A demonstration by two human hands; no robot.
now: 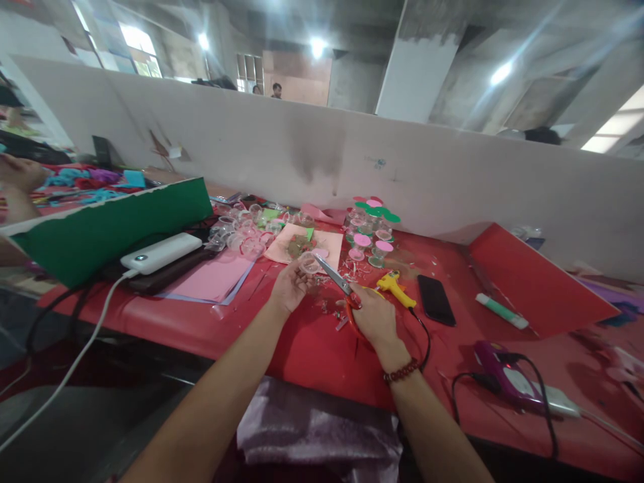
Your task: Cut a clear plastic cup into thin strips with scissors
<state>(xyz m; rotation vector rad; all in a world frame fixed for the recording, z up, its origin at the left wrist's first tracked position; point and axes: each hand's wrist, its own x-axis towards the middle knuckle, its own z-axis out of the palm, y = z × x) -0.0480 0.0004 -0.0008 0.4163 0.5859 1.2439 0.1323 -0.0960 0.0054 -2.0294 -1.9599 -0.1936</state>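
Observation:
My right hand is closed round the red handles of a pair of scissors, whose blades point up and left. My left hand pinches a small clear plastic cup right at the blade tips. Both hands hover over a red table cover strewn with small cut scraps. A dark bead bracelet circles my right wrist.
Behind the hands lie a pink sheet, several clear cups and cups with pink and green discs. A yellow glue gun, black phone, glue stick and purple tool sit right. A white power bank and green board stand left.

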